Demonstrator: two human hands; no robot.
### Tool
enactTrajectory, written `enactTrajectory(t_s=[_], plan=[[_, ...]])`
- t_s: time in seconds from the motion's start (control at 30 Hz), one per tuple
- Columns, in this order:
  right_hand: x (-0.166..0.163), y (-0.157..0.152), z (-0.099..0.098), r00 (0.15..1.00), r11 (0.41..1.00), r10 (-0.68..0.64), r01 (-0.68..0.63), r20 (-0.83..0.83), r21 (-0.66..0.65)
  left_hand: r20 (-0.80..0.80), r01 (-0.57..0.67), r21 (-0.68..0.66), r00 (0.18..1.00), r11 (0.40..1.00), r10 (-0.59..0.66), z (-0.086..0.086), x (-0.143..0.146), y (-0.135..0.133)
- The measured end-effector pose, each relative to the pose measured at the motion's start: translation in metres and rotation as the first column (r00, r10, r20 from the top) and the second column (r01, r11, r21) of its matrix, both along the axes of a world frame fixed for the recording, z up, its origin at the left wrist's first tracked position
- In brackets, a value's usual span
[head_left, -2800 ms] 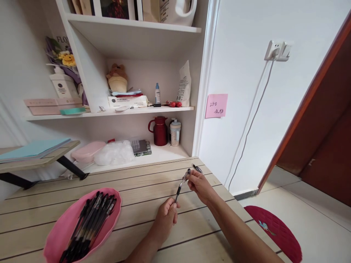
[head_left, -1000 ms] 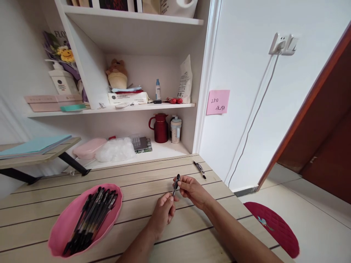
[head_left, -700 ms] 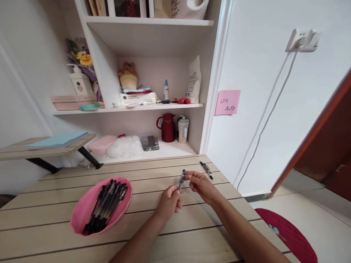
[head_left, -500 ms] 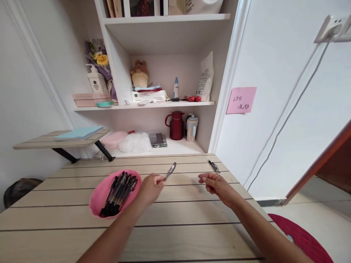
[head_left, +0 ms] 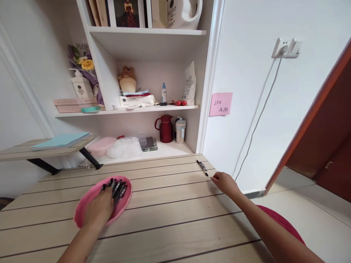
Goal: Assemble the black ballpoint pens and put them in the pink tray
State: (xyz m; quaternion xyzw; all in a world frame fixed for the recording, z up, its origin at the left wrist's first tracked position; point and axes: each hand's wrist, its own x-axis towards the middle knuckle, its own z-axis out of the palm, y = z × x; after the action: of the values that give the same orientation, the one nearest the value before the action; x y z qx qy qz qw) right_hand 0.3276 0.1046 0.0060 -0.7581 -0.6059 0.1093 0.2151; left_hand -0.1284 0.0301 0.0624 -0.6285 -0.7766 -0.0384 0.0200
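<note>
A pink bowl (head_left: 82, 215) with several black pens (head_left: 117, 188) sits on the wooden slat table (head_left: 170, 215) at the left. My left hand (head_left: 98, 210) lies palm down in the bowl, fingers curled onto the pens. The pen it carried cannot be told apart from the others. My right hand (head_left: 223, 182) rests near the table's far right corner, fingers loose and holding nothing. Its fingertips are just short of two loose pens (head_left: 202, 167) lying there.
White shelves (head_left: 148, 107) behind the table hold a red jug (head_left: 166, 128), a cup, a pink case and a plastic bag. A pink sticky note (head_left: 221, 104) hangs on the wall. A red mat (head_left: 276, 223) lies on the floor by the brown door.
My left hand carried the pen away from my right hand, leftward into the pink bowl. My right hand let go and moved right toward the loose pens. The camera swung about.
</note>
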Motion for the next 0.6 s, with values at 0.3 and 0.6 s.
enactTrajectory(t_s=[0.3, 0.6], plan=[[-0.021, 0.03, -0.006, 0.994, 0.997, -0.082, 0.083, 0.066, -0.008, -0.039, 0.108, 0.118, 0.994, 0.987, -0.104, 0.015, 0.031, -0.002], [-0.067, 0.006, -0.001, 0.922, 0.998, 0.062, -0.056, -0.382, 0.028, 0.932, 0.245, 0.141, 0.293, 0.959, -0.212, -0.016, 0.137, 0.019]])
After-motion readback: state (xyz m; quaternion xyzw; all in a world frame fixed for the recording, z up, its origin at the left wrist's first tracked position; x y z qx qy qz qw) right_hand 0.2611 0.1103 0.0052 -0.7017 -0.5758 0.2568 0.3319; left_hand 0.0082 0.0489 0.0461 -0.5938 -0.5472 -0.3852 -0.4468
